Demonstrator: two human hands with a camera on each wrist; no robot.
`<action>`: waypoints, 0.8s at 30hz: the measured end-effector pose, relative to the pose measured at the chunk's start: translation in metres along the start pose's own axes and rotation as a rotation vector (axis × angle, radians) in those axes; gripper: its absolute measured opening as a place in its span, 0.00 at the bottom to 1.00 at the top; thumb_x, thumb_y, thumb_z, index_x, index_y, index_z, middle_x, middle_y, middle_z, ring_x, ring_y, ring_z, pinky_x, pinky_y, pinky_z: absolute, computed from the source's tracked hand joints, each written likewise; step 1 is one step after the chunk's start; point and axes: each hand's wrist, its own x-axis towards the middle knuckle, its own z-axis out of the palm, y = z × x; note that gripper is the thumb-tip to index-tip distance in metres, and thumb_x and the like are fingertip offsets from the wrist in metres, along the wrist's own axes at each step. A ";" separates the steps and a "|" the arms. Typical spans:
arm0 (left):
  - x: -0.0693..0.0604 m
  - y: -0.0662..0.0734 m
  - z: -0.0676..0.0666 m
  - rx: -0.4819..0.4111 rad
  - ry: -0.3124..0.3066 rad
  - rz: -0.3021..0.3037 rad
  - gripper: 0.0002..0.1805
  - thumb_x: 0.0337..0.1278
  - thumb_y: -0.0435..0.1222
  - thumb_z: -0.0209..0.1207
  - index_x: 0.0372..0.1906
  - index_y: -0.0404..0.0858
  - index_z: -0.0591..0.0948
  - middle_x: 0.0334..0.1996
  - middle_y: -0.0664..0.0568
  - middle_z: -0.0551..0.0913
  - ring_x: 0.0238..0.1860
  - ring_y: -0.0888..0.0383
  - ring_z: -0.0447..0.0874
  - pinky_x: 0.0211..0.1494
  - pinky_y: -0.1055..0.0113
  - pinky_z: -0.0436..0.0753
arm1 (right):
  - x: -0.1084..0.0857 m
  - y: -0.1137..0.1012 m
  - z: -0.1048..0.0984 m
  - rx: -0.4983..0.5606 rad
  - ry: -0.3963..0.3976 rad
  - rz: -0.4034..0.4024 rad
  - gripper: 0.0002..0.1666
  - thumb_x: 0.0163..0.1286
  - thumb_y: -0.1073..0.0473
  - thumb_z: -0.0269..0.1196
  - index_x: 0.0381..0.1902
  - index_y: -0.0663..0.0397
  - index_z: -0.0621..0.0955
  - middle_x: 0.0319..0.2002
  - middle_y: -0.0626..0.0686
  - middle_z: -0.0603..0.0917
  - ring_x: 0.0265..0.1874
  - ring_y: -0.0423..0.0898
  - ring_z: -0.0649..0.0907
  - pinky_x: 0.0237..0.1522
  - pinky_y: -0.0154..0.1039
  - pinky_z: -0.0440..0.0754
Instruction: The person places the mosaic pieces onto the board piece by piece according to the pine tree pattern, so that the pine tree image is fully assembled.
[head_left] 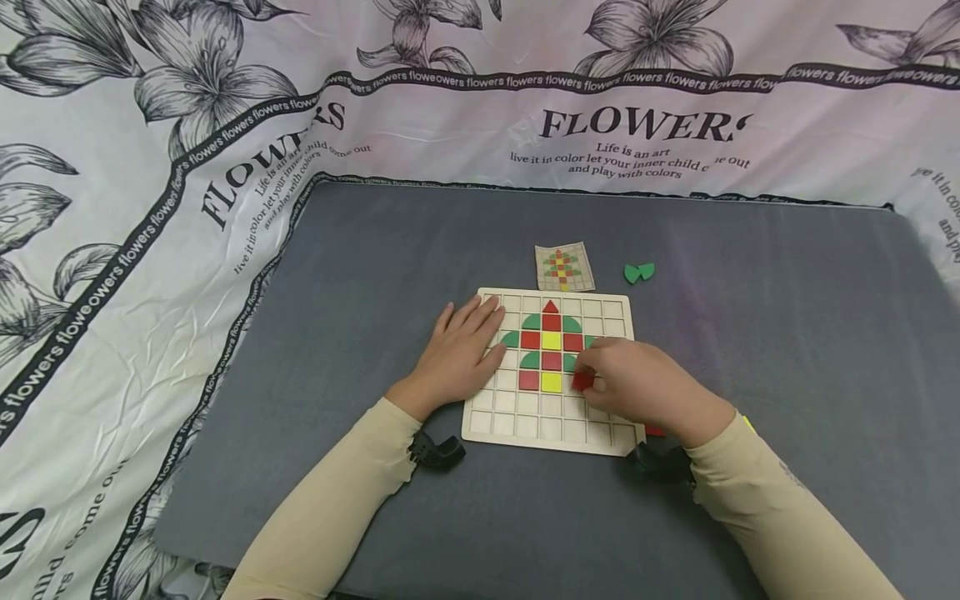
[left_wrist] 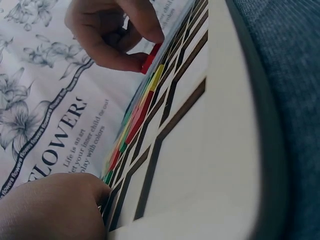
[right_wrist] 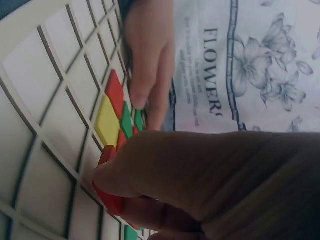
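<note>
A wooden grid board lies on the grey table, bearing a figure of red, yellow and green tiles. Its left edge is under my left hand, whose fingers rest stretched out along the frame. My right hand pinches a red square tile between thumb and fingers. That tile is tilted over the grid, right of the yellow tile in the figure's lowest row. Part of the figure's right side is hidden behind my right hand.
Beyond the board lies a pattern card with a similar coloured figure. Two green tiles lie to the right of the card. A red piece shows partly beside the board's right edge, under my right wrist.
</note>
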 end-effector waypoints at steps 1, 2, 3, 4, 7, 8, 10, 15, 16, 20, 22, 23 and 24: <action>0.000 0.000 0.000 0.000 0.000 0.000 0.35 0.84 0.52 0.42 0.85 0.43 0.57 0.86 0.52 0.52 0.86 0.51 0.41 0.85 0.44 0.37 | 0.001 -0.001 0.002 0.000 -0.002 -0.006 0.11 0.58 0.68 0.70 0.39 0.51 0.89 0.32 0.45 0.81 0.28 0.41 0.74 0.28 0.36 0.73; 0.000 0.000 0.000 -0.003 0.001 0.002 0.35 0.84 0.52 0.42 0.85 0.43 0.57 0.86 0.51 0.52 0.86 0.51 0.41 0.85 0.43 0.37 | 0.002 -0.001 0.003 0.000 -0.003 -0.010 0.12 0.58 0.69 0.69 0.39 0.50 0.89 0.32 0.45 0.80 0.28 0.41 0.74 0.28 0.36 0.73; 0.000 0.000 0.000 -0.005 0.002 0.003 0.34 0.84 0.52 0.42 0.85 0.43 0.58 0.86 0.51 0.52 0.86 0.51 0.41 0.85 0.43 0.37 | 0.002 -0.002 0.004 -0.003 -0.003 -0.014 0.12 0.57 0.69 0.68 0.38 0.50 0.89 0.32 0.45 0.80 0.28 0.41 0.74 0.28 0.36 0.74; 0.000 0.000 0.001 -0.005 0.002 0.004 0.34 0.84 0.52 0.42 0.85 0.43 0.58 0.86 0.51 0.52 0.86 0.50 0.41 0.85 0.43 0.37 | 0.003 -0.002 0.005 -0.007 -0.003 -0.019 0.12 0.58 0.70 0.68 0.38 0.50 0.89 0.33 0.45 0.80 0.29 0.41 0.74 0.28 0.37 0.74; 0.000 -0.001 0.001 -0.003 0.003 0.008 0.34 0.84 0.52 0.41 0.85 0.43 0.58 0.86 0.51 0.52 0.86 0.50 0.41 0.85 0.43 0.37 | 0.004 -0.002 0.008 -0.026 0.004 -0.035 0.11 0.59 0.69 0.70 0.38 0.50 0.89 0.35 0.46 0.82 0.30 0.41 0.76 0.30 0.38 0.78; 0.000 -0.001 0.001 -0.004 0.003 0.009 0.34 0.84 0.52 0.42 0.85 0.43 0.58 0.86 0.51 0.52 0.86 0.50 0.41 0.85 0.43 0.37 | 0.005 -0.002 0.009 -0.031 0.007 -0.040 0.11 0.59 0.68 0.71 0.38 0.50 0.89 0.36 0.46 0.83 0.30 0.41 0.77 0.31 0.38 0.79; 0.000 -0.001 0.001 -0.001 0.002 0.009 0.34 0.84 0.52 0.41 0.85 0.43 0.57 0.86 0.51 0.52 0.86 0.50 0.41 0.85 0.43 0.37 | 0.005 -0.002 0.010 -0.040 0.011 -0.050 0.10 0.60 0.68 0.72 0.40 0.51 0.90 0.37 0.47 0.84 0.31 0.41 0.78 0.33 0.39 0.81; 0.000 0.000 0.000 0.001 -0.002 0.008 0.34 0.84 0.51 0.42 0.85 0.43 0.57 0.86 0.51 0.51 0.86 0.50 0.41 0.85 0.44 0.36 | 0.006 -0.001 0.012 -0.043 0.010 -0.067 0.10 0.62 0.66 0.74 0.42 0.52 0.91 0.39 0.49 0.85 0.33 0.42 0.80 0.35 0.41 0.84; -0.001 0.000 -0.001 0.000 -0.003 0.007 0.34 0.84 0.51 0.42 0.85 0.43 0.57 0.86 0.51 0.51 0.86 0.50 0.41 0.85 0.44 0.36 | 0.006 0.000 0.012 -0.042 0.010 -0.069 0.10 0.62 0.65 0.74 0.42 0.52 0.91 0.39 0.49 0.85 0.33 0.42 0.80 0.36 0.41 0.84; -0.001 0.000 -0.001 -0.003 -0.004 0.006 0.34 0.84 0.51 0.42 0.85 0.43 0.57 0.86 0.51 0.52 0.86 0.50 0.41 0.85 0.44 0.36 | 0.006 0.000 0.012 -0.030 0.007 -0.073 0.09 0.64 0.64 0.75 0.43 0.52 0.91 0.40 0.49 0.85 0.34 0.42 0.81 0.37 0.42 0.85; -0.001 0.000 -0.001 -0.003 -0.003 0.007 0.34 0.84 0.51 0.42 0.85 0.43 0.57 0.86 0.51 0.52 0.86 0.50 0.41 0.85 0.44 0.37 | 0.005 0.000 0.011 -0.025 0.006 -0.076 0.09 0.64 0.64 0.75 0.43 0.52 0.91 0.40 0.49 0.86 0.34 0.42 0.81 0.37 0.42 0.85; -0.001 0.000 -0.001 -0.002 -0.002 0.008 0.34 0.84 0.51 0.43 0.85 0.43 0.58 0.85 0.51 0.52 0.86 0.50 0.41 0.85 0.44 0.37 | 0.005 0.000 0.011 -0.023 0.006 -0.077 0.09 0.65 0.64 0.75 0.43 0.51 0.91 0.40 0.49 0.86 0.34 0.42 0.81 0.38 0.42 0.85; -0.001 0.000 -0.001 -0.002 -0.001 0.008 0.34 0.84 0.51 0.43 0.85 0.43 0.58 0.85 0.51 0.52 0.86 0.50 0.42 0.85 0.43 0.37 | 0.005 0.000 0.010 -0.021 0.006 -0.079 0.09 0.65 0.64 0.75 0.43 0.51 0.91 0.40 0.48 0.86 0.34 0.41 0.81 0.38 0.42 0.85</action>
